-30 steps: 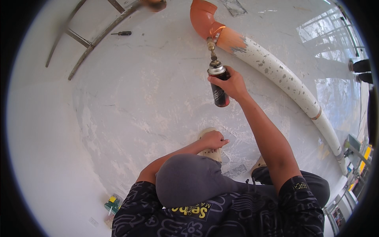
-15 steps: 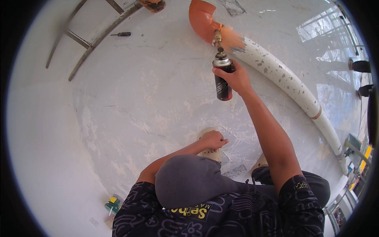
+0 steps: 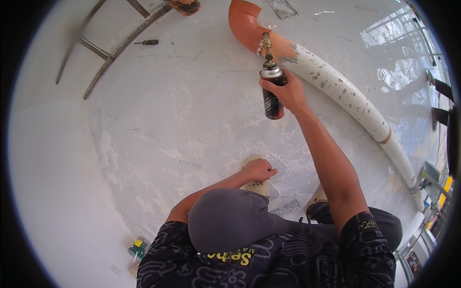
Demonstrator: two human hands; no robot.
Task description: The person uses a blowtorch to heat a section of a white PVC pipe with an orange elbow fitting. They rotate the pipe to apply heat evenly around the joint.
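Note:
My right hand (image 3: 289,91) is wrapped around the dark gas canister of a blowtorch (image 3: 273,98). The torch's brass nozzle (image 3: 266,41) points away from me, with a small flame at its tip, at the joint of a pipe. There an orange elbow fitting (image 3: 242,21) meets a long white pipe (image 3: 331,79), whose paint is flaked and whose end shows bare orange. My left hand (image 3: 259,170) rests above my beige clog (image 3: 254,186), fingers curled in and one digit sticking out; no object shows in it.
A screwdriver (image 3: 148,42) lies on the pale, smeared floor (image 3: 158,120). Beside it stands a metal frame with rungs (image 3: 111,56) at the far left. Another orange fitting (image 3: 185,6) is at the top edge. Another person's feet (image 3: 439,115) appear at the right rim.
The blowtorch has shifted slightly, its canister a touch farther up and right. The flame looks smaller and paler. At the right rim the other person's feet have moved. My left hand stays put.

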